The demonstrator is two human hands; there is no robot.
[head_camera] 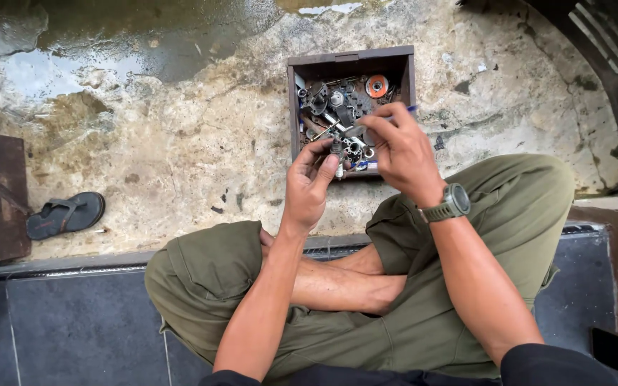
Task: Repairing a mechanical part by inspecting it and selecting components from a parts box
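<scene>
My left hand (310, 182) pinches a small metal part with a white end, a spark plug (337, 159), upright between thumb and fingers. My right hand (398, 149), with a green watch on its wrist, grips a thin blue-handled tool (392, 114) whose tip points left toward the plug. Both hands hover over the near edge of an open wooden box (293, 107) on the ground. The box holds several dark metal parts and an orange disc (376, 86). My crossed legs in olive trousers (209, 279) lie below the hands.
Wet, stained concrete ground (180, 143) spreads around the box, with a puddle at the far left. A dark sandal (66, 214) lies at left beside a brown wooden box edge (3, 193). I sit on a dark tiled step (80, 322). A dark curved object (609, 50) fills the top right.
</scene>
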